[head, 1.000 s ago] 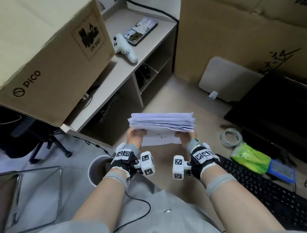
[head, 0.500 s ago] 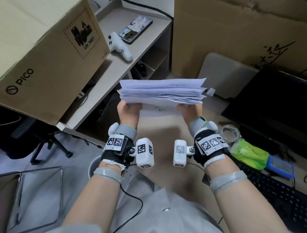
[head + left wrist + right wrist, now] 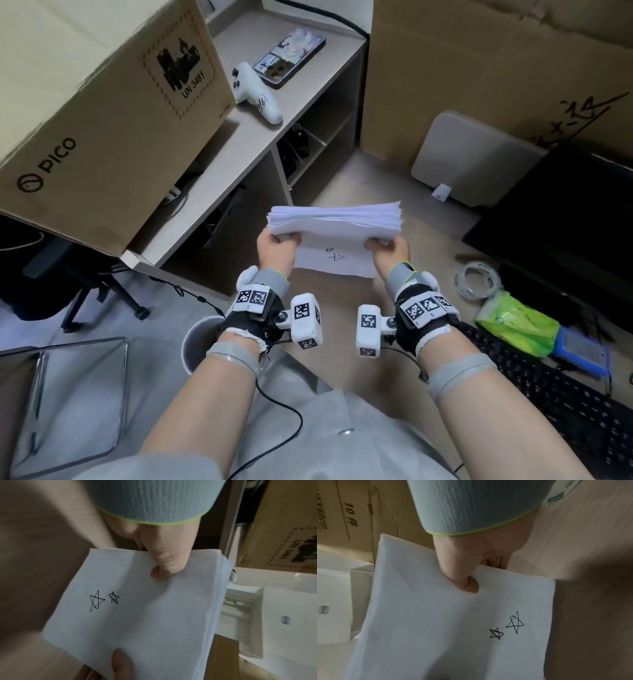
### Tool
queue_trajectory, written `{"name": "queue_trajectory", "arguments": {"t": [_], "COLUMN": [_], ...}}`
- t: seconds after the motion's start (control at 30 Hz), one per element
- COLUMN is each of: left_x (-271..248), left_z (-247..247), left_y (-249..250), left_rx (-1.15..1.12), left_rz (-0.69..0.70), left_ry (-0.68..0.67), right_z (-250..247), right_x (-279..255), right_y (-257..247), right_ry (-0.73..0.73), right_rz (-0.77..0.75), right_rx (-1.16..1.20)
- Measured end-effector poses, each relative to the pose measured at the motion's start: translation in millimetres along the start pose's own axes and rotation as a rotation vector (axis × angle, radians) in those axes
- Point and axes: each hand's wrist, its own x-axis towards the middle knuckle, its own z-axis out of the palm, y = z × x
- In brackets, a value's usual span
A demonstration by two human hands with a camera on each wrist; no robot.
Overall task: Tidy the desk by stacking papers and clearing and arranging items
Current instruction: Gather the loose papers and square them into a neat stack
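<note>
Paper stack (image 3: pixel 334 224): thick sheaf of white sheets, held in the air above the desk surface (image 3: pixel 342 178), in front of the person's body. Facing sheet bears two hand-drawn stars (image 3: pixel 335 255); the other sheets show only as edges.
Left hand (image 3: pixel 275 250): grips the stack's left side, thumb curled onto the facing sheet; the fingers behind the paper are hidden.
Right hand (image 3: pixel 390 251): grips the right side the same way; its far fingers are likewise hidden.
Cardboard box (image 3: pixel 102 113): marked PICO, on the side shelf (image 3: pixel 260 137), cut off at the top left.
White controller (image 3: pixel 255 94) and phone (image 3: pixel 291 56): lying on the shelf, just beside each other.
Black keyboard (image 3: pixel 548 387): at right, partly cut off by the frame edge.
Green packet (image 3: pixel 517 323) and clear tape roll (image 3: pixel 478 279): near the keyboard's far edge.
Shelf compartments below: dark, contents unreadable.
</note>
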Motion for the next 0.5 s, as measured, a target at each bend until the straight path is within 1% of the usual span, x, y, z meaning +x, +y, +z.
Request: {"name": "queue_trajectory", "arguments": {"t": [0.1, 0.17, 0.23, 0.27, 0.33, 0.43, 0.5], "left_x": [-2.4, -3.9, -3.2, -2.7, 2.1, 2.8, 2.8], "left_z": [0.1, 0.0, -2.8, -4.8, -8.8, -11.2, -9.6], "left_y": [22.1, 31.3, 29.0, 23.6, 1.1, -31.3, -41.3], "left_rx": [-0.022, -0.038, -0.015, 0.018, 0.106, 0.206, 0.235], "left_rz": [0.146, 0.212, 0.252, 0.254, 0.215, 0.112, 0.062], "left_ry": [0.008, -0.005, -0.033, -0.046, -0.057, -0.048, -0.037], "right_z": [-5.8, -8.2, -8.0, -7.4, -5.8, -3.4, -2.0], "right_x": [-4.8, -4.9, -3.9, -3.3, -4.4, -2.6, 0.0], "right_y": [-19.4, -21.8, -14.9, -8.9, 5.8, 33.5, 45.1], "right_ry": [0.013, 0.052, 0.086, 0.088, 0.053, -0.030, -0.035], "right_rz": [-0.059, -0.093, -0.104, -0.102, -0.073, 0.046, 0.115], "right_rx": [0.139, 0.214, 0.233, 0.219, 0.149, -0.038, -0.113]}}
